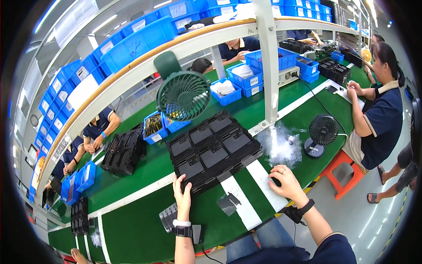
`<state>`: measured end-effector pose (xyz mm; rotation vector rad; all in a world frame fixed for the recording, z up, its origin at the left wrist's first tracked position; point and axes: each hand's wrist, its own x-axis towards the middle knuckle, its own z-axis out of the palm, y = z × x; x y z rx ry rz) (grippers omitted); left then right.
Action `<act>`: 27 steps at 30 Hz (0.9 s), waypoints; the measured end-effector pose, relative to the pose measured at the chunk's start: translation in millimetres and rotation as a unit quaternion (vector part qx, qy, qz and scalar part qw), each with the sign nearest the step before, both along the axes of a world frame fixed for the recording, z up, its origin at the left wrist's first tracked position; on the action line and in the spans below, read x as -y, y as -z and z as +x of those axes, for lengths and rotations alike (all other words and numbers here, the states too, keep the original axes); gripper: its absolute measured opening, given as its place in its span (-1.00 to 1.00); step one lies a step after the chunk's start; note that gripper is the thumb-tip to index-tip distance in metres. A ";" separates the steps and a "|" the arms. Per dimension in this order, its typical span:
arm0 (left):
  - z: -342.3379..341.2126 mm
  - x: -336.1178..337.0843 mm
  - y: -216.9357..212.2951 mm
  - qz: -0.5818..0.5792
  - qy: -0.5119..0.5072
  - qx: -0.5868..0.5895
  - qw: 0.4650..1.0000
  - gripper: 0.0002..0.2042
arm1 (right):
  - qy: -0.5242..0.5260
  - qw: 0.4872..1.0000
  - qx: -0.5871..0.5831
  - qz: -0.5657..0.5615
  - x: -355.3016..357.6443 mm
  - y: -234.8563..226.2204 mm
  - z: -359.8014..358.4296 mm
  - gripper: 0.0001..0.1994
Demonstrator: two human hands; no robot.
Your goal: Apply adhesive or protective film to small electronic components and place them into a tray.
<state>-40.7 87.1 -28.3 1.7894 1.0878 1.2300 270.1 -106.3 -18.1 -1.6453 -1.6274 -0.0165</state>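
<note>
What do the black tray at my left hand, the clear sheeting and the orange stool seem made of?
Black tray: probably moulded plastic, mostly matte, with crisp edges and recessed pockets. Clear sheeting: likely thin, glossy plastic film, see-through with bright creases. Orange stool: seemingly hard plastic, smooth and evenly coloured.

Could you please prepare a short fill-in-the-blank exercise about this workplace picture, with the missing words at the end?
1. The left hand is at the near edge of a large ____ tray.
2. The top of this tray shows ____ flat dark panels.
3. In the picture, the small dark fan stands to the ____ of the tray.
4. Beside the green table, the stool is ____.

Missing words, in order: black; six; right; orange.
</note>
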 end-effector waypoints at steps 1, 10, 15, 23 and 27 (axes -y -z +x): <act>0.0 -0.3 0.9 0.003 0.001 0.000 1.000 -0.66 | 0.005 1.000 -0.006 -0.001 0.3 1.4 0.8 -0.81; -5.0 -0.8 -1.1 0.027 -0.018 -0.040 0.999 -0.66 | -0.012 0.999 0.031 0.014 1.7 -1.5 -4.3 -0.80; -12.9 1.0 -6.1 -0.001 -0.006 -0.024 1.000 -0.66 | -0.069 0.998 -0.004 0.001 2.0 -0.6 -9.7 -0.80; -9.2 1.7 -10.0 -0.028 0.025 -0.017 0.999 -0.67 | -0.070 0.997 0.002 0.034 1.1 1.6 -1.6 -0.82; -11.0 -7.6 -0.8 -0.044 0.036 0.015 0.998 -0.68 | -0.041 0.997 -0.001 0.064 -3.2 7.8 0.4 -0.83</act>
